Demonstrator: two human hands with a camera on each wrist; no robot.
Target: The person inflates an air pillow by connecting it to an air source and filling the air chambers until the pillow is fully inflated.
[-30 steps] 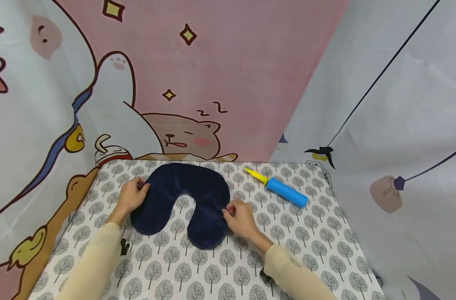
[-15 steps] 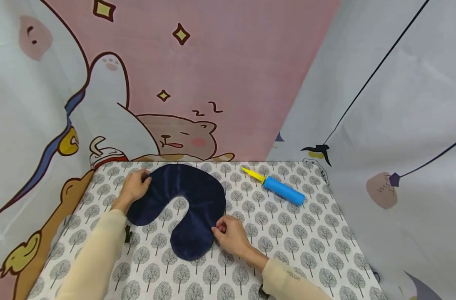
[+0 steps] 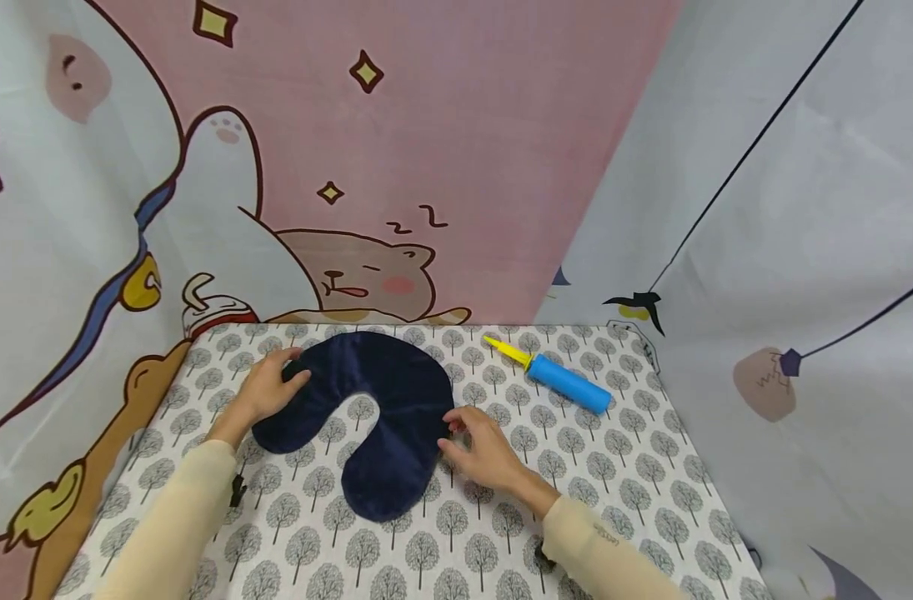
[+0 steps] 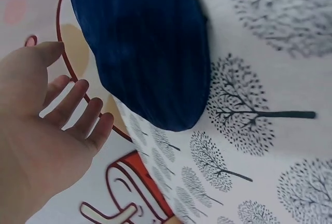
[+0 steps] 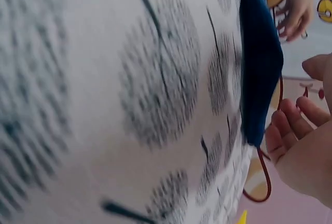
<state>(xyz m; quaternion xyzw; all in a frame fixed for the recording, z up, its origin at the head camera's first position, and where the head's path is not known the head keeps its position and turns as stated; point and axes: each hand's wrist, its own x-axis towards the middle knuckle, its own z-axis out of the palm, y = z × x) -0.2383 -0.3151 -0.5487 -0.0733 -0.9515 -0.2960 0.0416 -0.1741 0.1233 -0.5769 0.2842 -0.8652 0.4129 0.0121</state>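
A navy, velvety U-shaped neck pillow [image 3: 403, 400] lies on the tablecloth, its opening toward me and tilted to the left. My left hand [image 3: 268, 390] is beside its left arm, thumb and fingers spread apart at the upper left edge. In the left wrist view those fingers [image 4: 62, 112] are loosely bent, with nothing between them. At the pillow's right edge is my right hand [image 3: 482, 450], fingers relaxed and apart from the thumb. The right wrist view shows that hand [image 5: 306, 151] holding nothing, with the pillow [image 5: 259, 58] behind it.
A blue hand pump [image 3: 569, 385] with a yellow nozzle lies to the right of the pillow. The tree-print tablecloth [image 3: 561, 517] covers the table. Cartoon-printed curtains [image 3: 486, 167] hang at the back and on both sides.
The pillow turned, its right arm swinging toward me and left, with both hands pinching its edges. Since then the fingers of both hands have spread and let go.
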